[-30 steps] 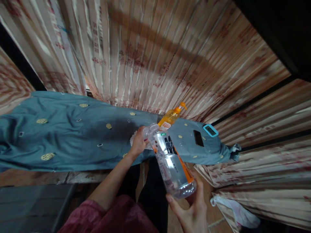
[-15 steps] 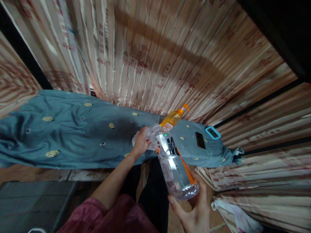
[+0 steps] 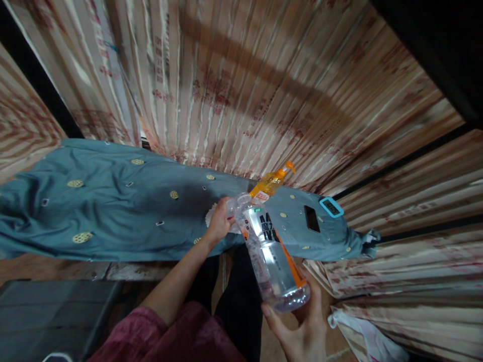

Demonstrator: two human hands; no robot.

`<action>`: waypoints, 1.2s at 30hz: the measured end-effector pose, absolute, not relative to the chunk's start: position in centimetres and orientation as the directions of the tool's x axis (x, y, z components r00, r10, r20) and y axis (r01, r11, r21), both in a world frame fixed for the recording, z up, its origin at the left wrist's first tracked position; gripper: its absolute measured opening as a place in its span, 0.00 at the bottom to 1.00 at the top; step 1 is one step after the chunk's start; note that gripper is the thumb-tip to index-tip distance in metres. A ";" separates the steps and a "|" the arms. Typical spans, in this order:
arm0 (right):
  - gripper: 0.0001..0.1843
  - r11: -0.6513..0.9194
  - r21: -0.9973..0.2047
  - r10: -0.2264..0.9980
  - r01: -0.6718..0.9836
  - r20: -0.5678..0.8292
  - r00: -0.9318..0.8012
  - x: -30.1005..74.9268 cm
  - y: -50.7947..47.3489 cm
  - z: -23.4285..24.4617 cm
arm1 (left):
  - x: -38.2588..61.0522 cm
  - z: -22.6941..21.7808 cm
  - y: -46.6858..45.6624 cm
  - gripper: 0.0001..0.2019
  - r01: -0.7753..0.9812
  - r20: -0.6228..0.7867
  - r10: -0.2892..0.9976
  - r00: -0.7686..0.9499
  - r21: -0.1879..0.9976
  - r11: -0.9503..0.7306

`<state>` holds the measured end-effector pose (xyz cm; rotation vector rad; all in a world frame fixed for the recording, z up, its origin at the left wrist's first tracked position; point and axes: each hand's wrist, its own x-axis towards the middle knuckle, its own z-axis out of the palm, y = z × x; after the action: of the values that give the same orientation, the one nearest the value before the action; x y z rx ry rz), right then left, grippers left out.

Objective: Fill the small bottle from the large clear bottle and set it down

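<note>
A clear plastic bottle with a silver, black and orange label is tilted in front of me, its neck toward the upper left. Around the neck end, the fingers of my left hand are closed. My right hand grips the base from below, thumb on the near side and the other fingers partly hidden behind the plastic. Just beyond the neck stands an orange pump bottle, partly covered by the held one. Something white with a scalloped edge shows beside my left hand on the cloth.
A blue-green patterned cloth covers the long narrow surface. On its right part lie a dark phone and a blue-framed digital clock. Striped curtains hang behind and at the right. A dark grey box-like object is at lower left.
The view has shifted very slightly. Both hands keep their hold on the plastic bottle, with no other visible difference.
</note>
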<state>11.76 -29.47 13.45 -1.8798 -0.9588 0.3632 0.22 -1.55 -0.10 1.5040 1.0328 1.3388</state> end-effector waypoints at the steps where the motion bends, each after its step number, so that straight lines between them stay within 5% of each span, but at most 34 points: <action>1: 0.53 -0.227 -0.858 0.749 0.461 0.149 0.646 11.8 -29.4 13.5 | 0.2 -0.1 -1.6 0.30 0.048 0.293 0.952 0.088 0.954 -0.297; 36: 0.55 -0.216 -0.864 0.755 0.454 0.147 0.639 11.8 -29.5 13.4 | 0.1 -0.1 -1.5 0.30 0.034 0.279 0.956 0.095 0.958 -0.284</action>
<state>11.80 -29.47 13.42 -1.8601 -0.9624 0.3765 0.10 -1.52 -0.10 1.4934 1.0281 1.3238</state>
